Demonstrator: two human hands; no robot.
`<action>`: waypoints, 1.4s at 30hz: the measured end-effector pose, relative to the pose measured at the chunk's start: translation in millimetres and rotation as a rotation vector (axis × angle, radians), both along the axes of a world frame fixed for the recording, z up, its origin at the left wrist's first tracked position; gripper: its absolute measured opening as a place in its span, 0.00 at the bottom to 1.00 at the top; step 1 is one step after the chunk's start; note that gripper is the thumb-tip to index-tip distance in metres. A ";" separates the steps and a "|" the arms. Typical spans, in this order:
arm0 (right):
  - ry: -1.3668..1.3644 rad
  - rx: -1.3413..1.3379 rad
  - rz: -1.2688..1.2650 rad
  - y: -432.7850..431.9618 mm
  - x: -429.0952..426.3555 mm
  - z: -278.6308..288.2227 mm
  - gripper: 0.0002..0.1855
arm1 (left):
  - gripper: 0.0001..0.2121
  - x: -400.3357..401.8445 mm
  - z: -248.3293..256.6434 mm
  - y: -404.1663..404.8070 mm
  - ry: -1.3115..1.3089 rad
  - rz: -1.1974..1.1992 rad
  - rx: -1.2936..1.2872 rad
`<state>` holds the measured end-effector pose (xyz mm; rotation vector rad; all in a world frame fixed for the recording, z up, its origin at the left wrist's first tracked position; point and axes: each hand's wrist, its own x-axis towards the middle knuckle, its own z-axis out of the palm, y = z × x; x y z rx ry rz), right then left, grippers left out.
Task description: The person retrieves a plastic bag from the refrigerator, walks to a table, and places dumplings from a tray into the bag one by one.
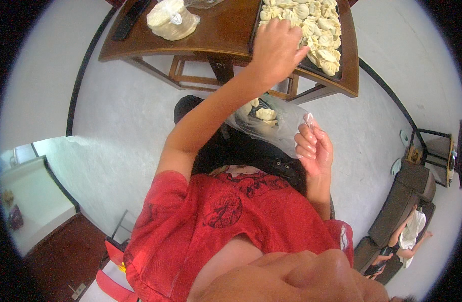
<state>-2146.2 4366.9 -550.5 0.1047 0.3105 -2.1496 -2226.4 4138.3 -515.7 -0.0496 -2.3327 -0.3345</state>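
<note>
My left hand (278,53) reaches over a dark tray (340,71) crowded with pleated dumplings (310,24). Its fingers point down among the dumplings at the tray's near left, and the fingertips are hidden, so whether they grip one cannot be told. Pinched in my right hand (314,145) is the edge of a clear plastic bag (285,124). The bag spreads across my lap, over black trousers (234,149). Several dumplings (266,114) lie inside it, partly covered by my left forearm.
A pale round stack wrapped in plastic (172,22) sits on the wooden table (219,32), left of the tray. Further left lies a long black object (132,19). At the right, a person (412,230) is on a dark sofa (399,196). Slippers (396,166) rest on the floor.
</note>
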 end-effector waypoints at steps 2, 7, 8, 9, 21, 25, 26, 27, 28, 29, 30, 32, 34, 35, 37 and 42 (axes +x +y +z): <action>0.007 -0.001 0.000 0.5 -0.4 -0.5 0.15 | 0.12 -9.2 -0.3 10.3 -0.053 0.039 -0.011; 0.040 0.056 -0.007 3.9 0.6 -1.6 0.16 | 0.11 -19.1 -6.0 8.1 -0.077 0.011 0.045; 0.041 0.055 -0.015 4.5 0.2 -1.7 0.16 | 0.10 -19.4 -7.1 3.2 -0.028 -0.033 0.106; 0.036 0.056 -0.021 5.4 1.2 -2.6 0.16 | 0.10 -16.5 -7.3 -3.4 0.015 -0.075 0.168; 0.087 -0.028 -0.002 4.3 1.2 0.6 0.19 | 0.06 123.4 -77.1 9.2 -0.776 -0.509 0.852; 0.093 -0.005 0.006 4.6 3.3 5.0 0.20 | 0.07 122.8 -104.9 25.0 -0.709 -0.477 0.593; 0.093 0.009 0.007 5.0 3.7 5.4 0.20 | 0.08 121.2 -110.6 27.3 -0.677 -0.474 0.560; 0.093 0.002 0.008 5.4 3.1 4.1 0.20 | 0.08 119.2 -109.1 28.6 -0.633 -0.483 0.493; 0.093 -0.003 0.010 5.9 2.5 2.7 0.21 | 0.07 118.6 -107.1 29.5 -0.589 -0.492 0.427; 0.092 -0.009 0.012 6.5 1.6 1.6 0.21 | 0.07 118.5 -104.0 30.4 -0.544 -0.500 0.361; 0.093 -0.009 -0.003 7.5 2.0 0.7 0.21 | 0.07 117.0 -86.7 29.9 -0.536 -0.539 0.350; 0.095 -0.011 -0.020 7.7 3.4 0.6 0.22 | 0.07 101.5 -43.6 27.4 -0.489 -0.511 0.281; 0.086 -0.019 -0.017 8.0 3.4 -2.9 0.21 | 0.07 76.8 -7.8 24.4 -0.361 -0.493 0.201; 0.083 -0.020 -0.013 7.5 4.0 -2.0 0.21 | 0.07 56.4 3.6 22.1 -0.255 -0.487 0.159; 0.092 -0.019 -0.014 5.9 5.1 -0.5 0.21 | 0.09 12.4 11.6 23.5 -0.011 -0.493 0.105; 0.088 -0.046 0.012 4.6 3.3 -3.6 0.19 | 0.10 -40.5 3.2 27.9 -0.204 -0.440 -0.043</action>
